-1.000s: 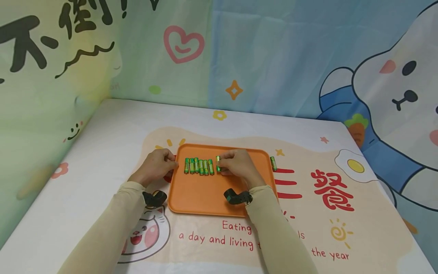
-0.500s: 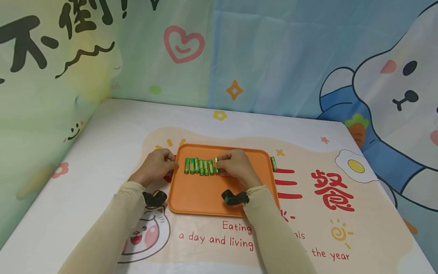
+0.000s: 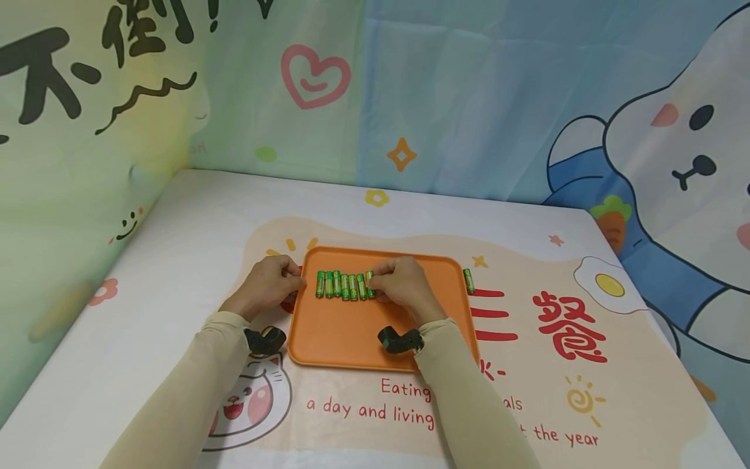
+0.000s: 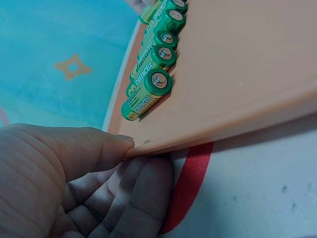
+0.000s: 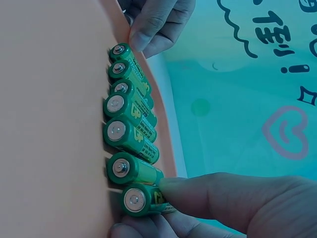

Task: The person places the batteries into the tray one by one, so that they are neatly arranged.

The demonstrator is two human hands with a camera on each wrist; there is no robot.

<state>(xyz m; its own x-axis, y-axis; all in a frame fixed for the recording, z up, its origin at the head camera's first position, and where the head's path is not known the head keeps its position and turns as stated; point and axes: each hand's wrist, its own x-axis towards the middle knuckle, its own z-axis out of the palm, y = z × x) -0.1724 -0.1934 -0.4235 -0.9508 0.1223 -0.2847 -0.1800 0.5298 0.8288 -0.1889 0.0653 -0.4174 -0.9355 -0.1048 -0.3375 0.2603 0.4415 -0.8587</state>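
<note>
On the orange tray [image 3: 351, 335] several green batteries [image 3: 336, 284] lie side by side in a row. My left hand [image 3: 265, 286] pinches the tray's left rim between thumb and fingers, as the left wrist view shows. With thumb and fingers, my right hand [image 3: 407, 286] holds the battery [image 5: 134, 199] at the right end of the row. That battery lies close beside its neighbour [image 5: 121, 168]; in the right wrist view it shows a flat end, while the neighbour shows its nub. Part of the held battery is hidden by the thumb.
One more green battery [image 3: 469, 280] lies on the printed tablecloth [image 3: 638, 365], just outside the tray's right rim. A printed curtain [image 3: 469, 98] hangs behind the table.
My right hand has moved a little to the left with its battery, bringing it up against the row's right end. The left hand stays on the tray's rim.
</note>
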